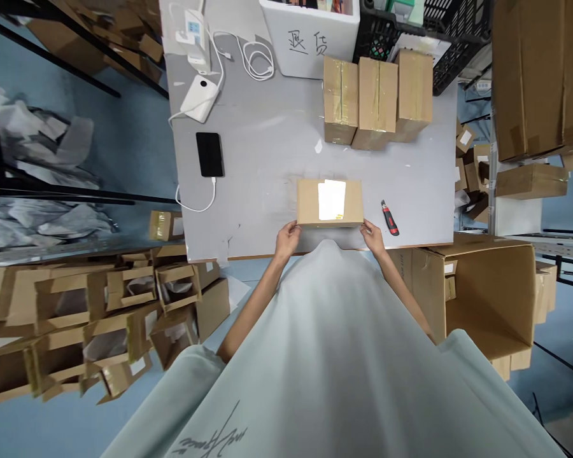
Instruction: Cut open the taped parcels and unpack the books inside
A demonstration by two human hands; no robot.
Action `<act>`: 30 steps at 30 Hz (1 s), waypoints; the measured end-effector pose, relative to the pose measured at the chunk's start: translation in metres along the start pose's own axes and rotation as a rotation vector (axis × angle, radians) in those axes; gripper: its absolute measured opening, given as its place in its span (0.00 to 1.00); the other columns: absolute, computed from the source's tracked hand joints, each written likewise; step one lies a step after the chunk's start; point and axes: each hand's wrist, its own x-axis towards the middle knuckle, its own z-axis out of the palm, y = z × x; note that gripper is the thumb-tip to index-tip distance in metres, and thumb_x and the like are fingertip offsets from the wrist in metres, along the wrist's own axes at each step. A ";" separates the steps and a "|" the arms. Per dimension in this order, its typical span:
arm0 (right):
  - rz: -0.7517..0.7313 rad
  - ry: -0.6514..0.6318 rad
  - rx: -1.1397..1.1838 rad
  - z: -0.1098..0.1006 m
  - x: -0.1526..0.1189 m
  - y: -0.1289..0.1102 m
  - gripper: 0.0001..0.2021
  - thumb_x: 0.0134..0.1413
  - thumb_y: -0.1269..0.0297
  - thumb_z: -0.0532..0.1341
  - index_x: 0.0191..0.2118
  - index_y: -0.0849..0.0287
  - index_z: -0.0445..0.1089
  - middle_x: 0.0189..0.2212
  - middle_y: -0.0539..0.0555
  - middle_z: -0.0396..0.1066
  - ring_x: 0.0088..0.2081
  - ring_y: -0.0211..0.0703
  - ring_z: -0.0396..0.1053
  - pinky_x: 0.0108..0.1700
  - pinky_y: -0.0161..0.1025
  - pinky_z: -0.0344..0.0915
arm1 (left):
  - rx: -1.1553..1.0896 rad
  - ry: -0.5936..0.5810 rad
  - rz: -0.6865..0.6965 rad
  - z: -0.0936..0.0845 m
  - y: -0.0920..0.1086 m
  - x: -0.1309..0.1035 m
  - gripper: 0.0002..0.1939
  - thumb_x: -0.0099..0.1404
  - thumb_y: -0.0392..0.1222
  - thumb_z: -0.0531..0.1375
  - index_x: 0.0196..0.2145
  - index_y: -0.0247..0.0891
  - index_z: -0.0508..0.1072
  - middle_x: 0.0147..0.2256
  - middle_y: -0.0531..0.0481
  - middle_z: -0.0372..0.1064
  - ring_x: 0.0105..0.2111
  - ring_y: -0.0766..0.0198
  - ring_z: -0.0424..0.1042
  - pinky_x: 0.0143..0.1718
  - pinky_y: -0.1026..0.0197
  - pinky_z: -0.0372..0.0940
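A small cardboard box [306, 202] with white labels on its top lies near the front edge of the grey table [267, 152]. My left hand [288, 239] holds its near left corner, fingers closed on the edge. At the near right corner, the fingers of my right hand [373, 238] grip the same box. A red and black utility knife [390, 218] lies just right of the box, beyond my right hand.
Three taped boxes [377, 102] stand at the back right, by a white bin [310, 41] and black crate [377, 38]. A phone [210, 154], cables and power bank [199, 98] lie left. A large open carton [489, 299] stands at the lower right.
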 end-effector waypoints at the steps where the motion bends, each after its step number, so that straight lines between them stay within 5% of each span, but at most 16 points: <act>1: -0.010 0.009 0.011 -0.002 0.000 -0.006 0.31 0.64 0.47 0.65 0.66 0.56 0.81 0.63 0.62 0.83 0.62 0.60 0.80 0.71 0.61 0.76 | -0.001 0.011 0.009 -0.002 0.004 -0.001 0.19 0.67 0.42 0.64 0.53 0.36 0.85 0.54 0.37 0.85 0.56 0.46 0.84 0.68 0.40 0.76; 12: -0.161 0.031 0.000 -0.010 0.019 -0.059 0.31 0.69 0.41 0.68 0.68 0.55 0.81 0.60 0.65 0.78 0.62 0.59 0.78 0.72 0.60 0.75 | 0.028 0.130 0.171 -0.028 0.051 0.001 0.17 0.75 0.46 0.67 0.56 0.37 0.87 0.53 0.41 0.82 0.56 0.48 0.83 0.68 0.45 0.76; 20: -0.077 -0.007 0.018 0.007 0.009 -0.044 0.36 0.66 0.39 0.69 0.70 0.56 0.78 0.65 0.68 0.76 0.63 0.62 0.79 0.70 0.62 0.77 | 0.006 0.105 0.079 -0.027 0.030 0.004 0.18 0.72 0.43 0.66 0.55 0.34 0.86 0.57 0.36 0.83 0.56 0.47 0.84 0.68 0.44 0.76; 30: 0.074 -0.006 0.013 -0.010 0.016 -0.013 0.33 0.69 0.41 0.62 0.68 0.58 0.77 0.66 0.69 0.80 0.64 0.61 0.80 0.68 0.65 0.77 | -0.027 0.066 -0.066 -0.030 -0.008 0.007 0.23 0.71 0.46 0.62 0.59 0.37 0.83 0.63 0.35 0.81 0.56 0.47 0.85 0.68 0.41 0.75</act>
